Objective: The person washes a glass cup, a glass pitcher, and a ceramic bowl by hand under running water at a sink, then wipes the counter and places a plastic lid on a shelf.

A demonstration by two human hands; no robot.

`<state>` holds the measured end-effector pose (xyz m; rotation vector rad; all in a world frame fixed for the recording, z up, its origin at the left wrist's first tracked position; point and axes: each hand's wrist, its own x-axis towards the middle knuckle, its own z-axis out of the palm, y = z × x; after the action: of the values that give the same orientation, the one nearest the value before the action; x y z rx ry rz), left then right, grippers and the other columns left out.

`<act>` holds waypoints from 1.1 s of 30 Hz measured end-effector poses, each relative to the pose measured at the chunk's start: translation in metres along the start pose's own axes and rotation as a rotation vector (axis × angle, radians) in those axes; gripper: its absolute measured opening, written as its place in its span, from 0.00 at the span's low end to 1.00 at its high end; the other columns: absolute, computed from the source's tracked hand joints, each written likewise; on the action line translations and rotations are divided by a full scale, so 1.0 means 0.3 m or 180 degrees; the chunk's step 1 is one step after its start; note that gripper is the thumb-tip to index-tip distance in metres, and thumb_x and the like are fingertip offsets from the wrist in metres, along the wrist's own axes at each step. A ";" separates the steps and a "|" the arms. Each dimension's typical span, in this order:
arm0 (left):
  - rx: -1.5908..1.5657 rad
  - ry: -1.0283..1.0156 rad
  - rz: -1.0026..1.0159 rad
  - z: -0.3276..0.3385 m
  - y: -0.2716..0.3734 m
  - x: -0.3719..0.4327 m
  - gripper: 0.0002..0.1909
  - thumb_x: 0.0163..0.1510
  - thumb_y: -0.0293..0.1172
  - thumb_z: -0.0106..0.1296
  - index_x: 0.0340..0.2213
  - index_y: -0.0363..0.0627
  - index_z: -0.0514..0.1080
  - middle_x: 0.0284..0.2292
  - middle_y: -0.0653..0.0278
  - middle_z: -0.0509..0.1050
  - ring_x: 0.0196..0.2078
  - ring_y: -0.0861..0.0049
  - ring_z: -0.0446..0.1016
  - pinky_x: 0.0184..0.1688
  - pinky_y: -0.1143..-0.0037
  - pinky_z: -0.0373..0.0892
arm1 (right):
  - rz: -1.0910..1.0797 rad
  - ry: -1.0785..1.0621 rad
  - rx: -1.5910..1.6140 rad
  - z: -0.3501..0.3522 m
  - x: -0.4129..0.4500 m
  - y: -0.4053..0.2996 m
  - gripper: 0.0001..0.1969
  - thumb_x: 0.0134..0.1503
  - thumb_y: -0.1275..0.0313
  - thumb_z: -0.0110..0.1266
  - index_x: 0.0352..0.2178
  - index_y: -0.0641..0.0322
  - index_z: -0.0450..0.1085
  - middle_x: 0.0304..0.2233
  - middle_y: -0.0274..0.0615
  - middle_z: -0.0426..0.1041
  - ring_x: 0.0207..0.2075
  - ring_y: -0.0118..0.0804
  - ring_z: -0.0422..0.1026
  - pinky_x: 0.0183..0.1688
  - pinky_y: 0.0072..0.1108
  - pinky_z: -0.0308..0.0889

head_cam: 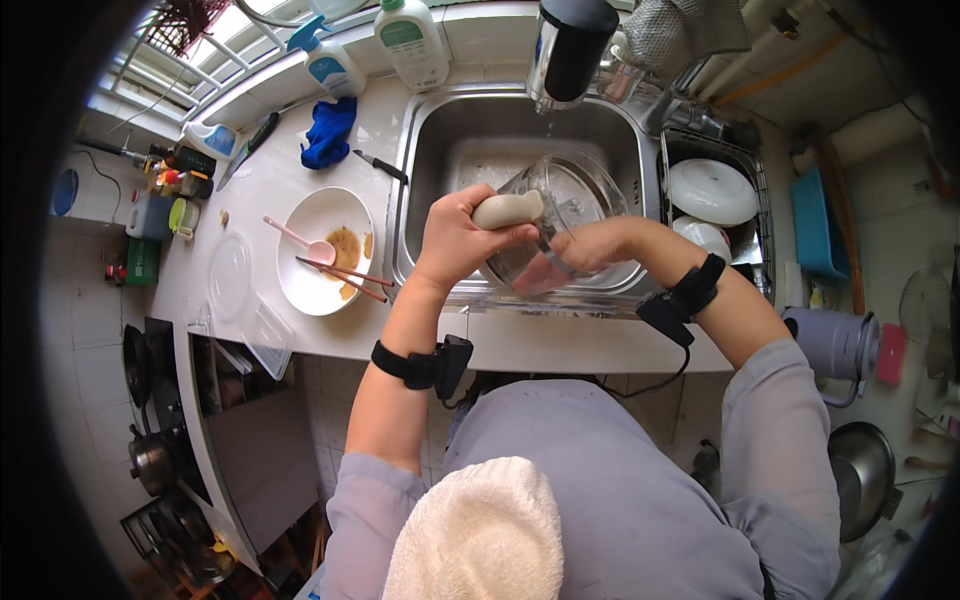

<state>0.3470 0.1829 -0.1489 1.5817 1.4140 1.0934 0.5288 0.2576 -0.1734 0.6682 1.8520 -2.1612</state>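
Observation:
A clear glass jug (pixel 517 184) with a beige handle (pixel 506 211) lies tilted over the stainless steel sink (pixel 435 142). My left hand (pixel 457 236) is closed around that handle. At the jug's near side, by a metal band (pixel 553 259), is my right hand (pixel 581 251). Its fingers are blurred and partly seen through glass; whether they are inside the jug or against its outside I cannot tell. Left of the sink, a white bowl (pixel 296 277) with brown residue holds a pink spoon (pixel 319 250) and a pair of chopsticks (pixel 360 277).
Drops fall below a black and silver cylinder (pixel 570 52) over the sink. A small knife (pixel 381 166) rests against the sink's left rim, near a blue cloth (pixel 328 133). Clear plastic lids (pixel 229 274) lie further left. A dish rack (pixel 763 225) with white dishes stands right.

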 end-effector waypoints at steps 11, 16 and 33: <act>-0.0275 -0.0415 -0.0421 -0.011 0.016 0.004 0.17 0.35 0.37 0.65 0.21 0.36 0.71 0.17 0.68 0.69 0.21 0.88 0.64 0.24 0.84 0.64 | -0.2279 0.1903 -0.6377 -0.115 0.005 0.089 0.12 0.43 0.69 0.45 0.30 0.59 0.71 0.36 0.37 0.70 0.49 0.31 0.60 0.59 0.24 0.43; 0.0206 0.0097 -0.0075 0.009 -0.003 0.003 0.19 0.32 0.38 0.66 0.20 0.37 0.70 0.17 0.65 0.71 0.20 0.86 0.66 0.24 0.82 0.64 | 0.0628 0.0013 -0.2217 -0.039 -0.005 0.018 0.08 0.45 0.71 0.43 0.25 0.61 0.68 0.22 0.36 0.70 0.21 0.29 0.65 0.25 0.21 0.59; 0.0781 0.0305 0.0261 0.093 0.017 -0.049 0.19 0.32 0.44 0.63 0.18 0.42 0.69 0.17 0.58 0.70 0.18 0.67 0.69 0.21 0.75 0.65 | -0.1179 0.2254 0.2512 -0.001 -0.066 -0.082 0.07 0.51 0.72 0.48 0.28 0.66 0.67 0.25 0.36 0.69 0.25 0.25 0.68 0.31 0.16 0.65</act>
<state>0.3743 0.1681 -0.1563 1.7937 1.6100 1.0885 0.5352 0.2598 -0.1425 1.4961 1.3555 -3.2445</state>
